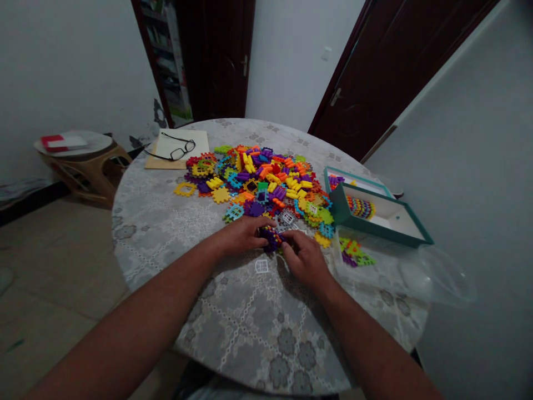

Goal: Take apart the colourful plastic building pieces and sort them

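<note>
Between my two hands are dark purple toothed building blocks (272, 240) with small red and yellow bits on them. My left hand (245, 233) grips their left side, thumb below and fingers curled over the top. On the right side, the fingertips of my right hand (303, 254) pinch the same blocks. How the pieces join is too small and dim to tell. Just in front of the hands, a white window-grid piece (262, 266) lies flat on the tablecloth. Behind them spreads a large heap of colourful plastic blocks (258, 178), with another white grid piece (287, 218) at its near edge.
On the right stand a green-edged box (391, 216) holding beaded-looking rows and a clear plastic tray (387, 272) with green and purple pieces. Eyeglasses (179, 153) rest on a pad (200, 141) at the back left. A stool (83, 161) stands left of the round table (145, 239).
</note>
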The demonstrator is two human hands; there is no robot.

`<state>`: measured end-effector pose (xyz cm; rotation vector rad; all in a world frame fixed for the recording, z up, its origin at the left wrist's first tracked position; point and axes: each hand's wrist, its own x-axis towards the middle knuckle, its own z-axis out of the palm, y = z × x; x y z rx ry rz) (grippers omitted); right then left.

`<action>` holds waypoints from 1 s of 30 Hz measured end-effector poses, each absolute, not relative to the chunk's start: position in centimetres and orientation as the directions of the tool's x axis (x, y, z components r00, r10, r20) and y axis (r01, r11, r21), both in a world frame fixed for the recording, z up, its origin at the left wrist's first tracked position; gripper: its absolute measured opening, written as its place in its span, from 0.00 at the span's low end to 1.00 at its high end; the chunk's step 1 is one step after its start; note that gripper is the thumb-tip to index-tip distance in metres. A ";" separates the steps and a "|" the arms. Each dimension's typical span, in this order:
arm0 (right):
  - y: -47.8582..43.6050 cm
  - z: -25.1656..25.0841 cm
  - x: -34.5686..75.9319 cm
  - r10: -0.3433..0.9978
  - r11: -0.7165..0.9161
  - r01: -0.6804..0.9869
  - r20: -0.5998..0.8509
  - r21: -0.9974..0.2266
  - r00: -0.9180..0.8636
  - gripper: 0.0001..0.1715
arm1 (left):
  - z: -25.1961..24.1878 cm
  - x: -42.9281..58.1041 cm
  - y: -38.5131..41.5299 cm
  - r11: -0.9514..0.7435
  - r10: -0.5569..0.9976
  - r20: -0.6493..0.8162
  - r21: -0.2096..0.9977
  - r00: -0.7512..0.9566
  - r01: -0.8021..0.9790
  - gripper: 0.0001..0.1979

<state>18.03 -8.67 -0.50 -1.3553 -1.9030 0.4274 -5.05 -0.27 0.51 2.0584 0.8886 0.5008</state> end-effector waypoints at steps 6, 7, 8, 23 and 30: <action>-8.5 -0.9 17.9 0.916 0.375 0.634 0.376 -0.676 -0.141 0.15 | 1.2 -5.4 -0.4 -0.455 0.763 0.035 0.739 0.646 0.497 0.30; -8.5 -1.0 17.8 0.919 0.369 0.630 0.367 -0.683 -0.141 0.14 | 1.2 -5.5 -0.4 -0.469 0.763 0.047 0.726 0.645 0.502 0.30; -8.5 -1.1 17.7 0.923 0.363 0.627 0.357 -0.689 -0.143 0.13 | 1.1 -5.6 -0.3 -0.486 0.760 0.062 0.716 0.647 0.501 0.29; -8.8 -0.7 17.0 0.932 0.353 0.604 0.326 -0.714 -0.160 0.22 | 0.3 -4.6 -0.7 -0.508 0.749 0.113 0.731 0.653 0.456 0.25; -8.5 -0.4 17.5 0.914 0.389 0.622 0.367 -0.679 -0.172 0.21 | -0.3 -4.2 -0.5 -0.498 0.758 0.136 0.751 0.637 0.433 0.24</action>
